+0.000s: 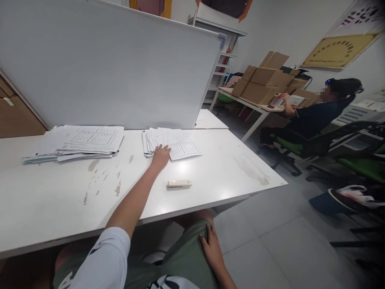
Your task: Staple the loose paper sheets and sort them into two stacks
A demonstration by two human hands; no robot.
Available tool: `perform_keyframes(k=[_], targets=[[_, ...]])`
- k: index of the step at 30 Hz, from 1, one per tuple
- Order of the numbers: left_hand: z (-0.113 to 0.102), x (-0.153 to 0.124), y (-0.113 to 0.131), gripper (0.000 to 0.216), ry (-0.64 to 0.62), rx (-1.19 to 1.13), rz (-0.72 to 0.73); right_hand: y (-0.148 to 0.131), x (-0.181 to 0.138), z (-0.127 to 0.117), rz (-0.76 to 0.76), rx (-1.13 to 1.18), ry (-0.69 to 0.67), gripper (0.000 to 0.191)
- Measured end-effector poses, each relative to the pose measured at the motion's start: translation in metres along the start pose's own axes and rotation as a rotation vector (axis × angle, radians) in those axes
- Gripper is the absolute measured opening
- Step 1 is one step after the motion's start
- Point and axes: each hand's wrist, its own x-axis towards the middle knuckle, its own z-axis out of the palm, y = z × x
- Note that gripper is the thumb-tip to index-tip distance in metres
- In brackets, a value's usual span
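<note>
My left hand (161, 156) reaches across the white desk and rests, fingers apart, on the front edge of a smaller pile of printed sheets (185, 145). Some sheets of that pile fan out to the right. Below the pile lies a cream-coloured stapler (179, 184), touched by neither hand. My right hand (212, 245) lies on my thigh below the desk edge, its fingers stretched out and nothing in it. A larger, uneven stack of printed sheets (93, 138) sits to the left, against the whiteboard.
A whiteboard (120, 64) stands along the back of the desk (210, 172). At the right, another person (315, 114) sits at a table with stacked cardboard boxes (261, 84). Green chairs (288, 146) and a blue bin (331, 202) stand on the floor.
</note>
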Motion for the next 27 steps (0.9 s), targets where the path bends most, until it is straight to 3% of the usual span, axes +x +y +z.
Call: perform_keyframes(k=[13, 20, 24, 27], targets=[[0.004, -0.002, -0.003, 0.036, 0.076, -0.087, 0.135, 0.000, 0.003, 0.003, -0.016, 0.024, 0.051, 0.080], [-0.026, -0.004, -0.008, 0.031, 0.202, -0.122, 0.125, 0.003, 0.007, 0.008, -0.043, 0.055, 0.112, 0.077], [-0.060, -0.041, -0.019, 0.024, 0.292, -0.178, 0.072, -0.001, -0.001, -0.003, -0.137, 0.095, 0.241, 0.062], [-0.088, -0.111, -0.024, 0.018, 0.388, -0.295, -0.091, -0.020, -0.014, -0.016, -0.419, 0.182, 0.290, 0.048]])
